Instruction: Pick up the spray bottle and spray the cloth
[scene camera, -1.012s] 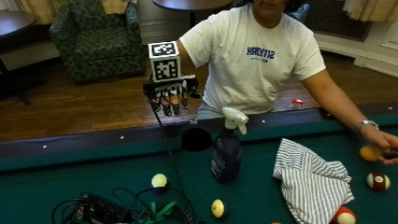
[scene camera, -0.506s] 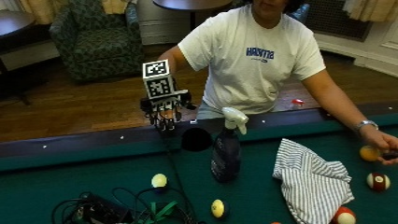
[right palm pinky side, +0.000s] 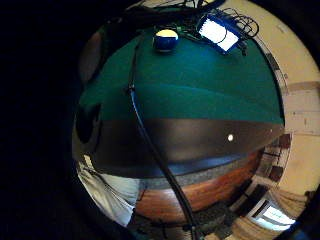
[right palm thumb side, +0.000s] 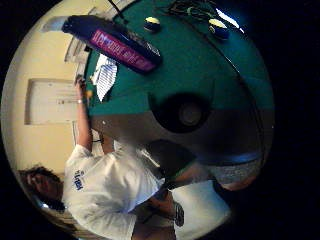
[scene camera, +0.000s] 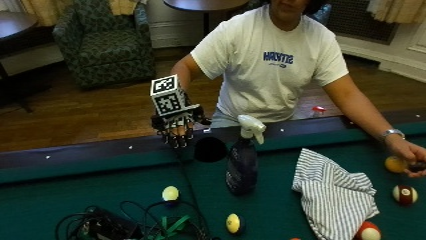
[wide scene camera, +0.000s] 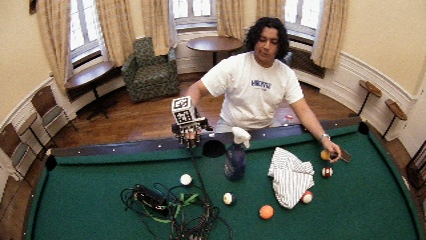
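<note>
One hand (scene camera: 177, 131) up over rail (scene camera: 80, 155), my fingers hanging loose, holding nothing; spray bottle (scene camera: 243, 162) upright beside striped cloth (scene camera: 333, 195).

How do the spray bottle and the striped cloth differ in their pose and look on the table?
The spray bottle stands upright; the striped cloth lies crumpled on the felt. The spray bottle is dark with a white trigger head; the striped cloth is white with thin dark stripes. The spray bottle stands close to the side pocket; the striped cloth lies further from it. Both rest on the green pool table, untouched by the gloved right hand.
</note>
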